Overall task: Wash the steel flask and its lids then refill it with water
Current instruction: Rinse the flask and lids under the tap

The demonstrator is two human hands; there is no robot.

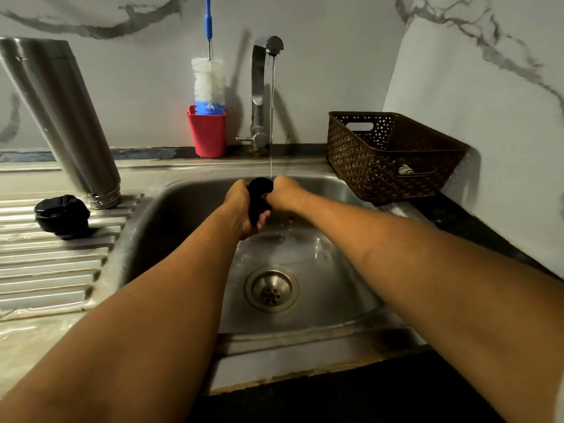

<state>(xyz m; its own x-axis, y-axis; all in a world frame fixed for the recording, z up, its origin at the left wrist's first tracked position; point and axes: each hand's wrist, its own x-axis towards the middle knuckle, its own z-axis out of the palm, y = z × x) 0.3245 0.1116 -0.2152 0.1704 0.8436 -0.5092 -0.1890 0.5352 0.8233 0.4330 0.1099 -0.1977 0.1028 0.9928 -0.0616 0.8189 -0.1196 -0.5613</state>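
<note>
Steel flask (58, 117) — mouth down (leaning left)

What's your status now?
Left hand and right hand grip black lid under running tap. Steel flask inverted on drainboard, second lid beside it. Nothing blocking.

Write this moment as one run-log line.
left hand, right hand hold black lid under running tap | steel flask inverted on drainboard | second lid beside it

one flask (61, 117), two lids (62, 216) (259, 193), one brush (209, 80), one cup (207, 135), one basket (390, 157), two hands (241, 209) (285, 192).
</note>
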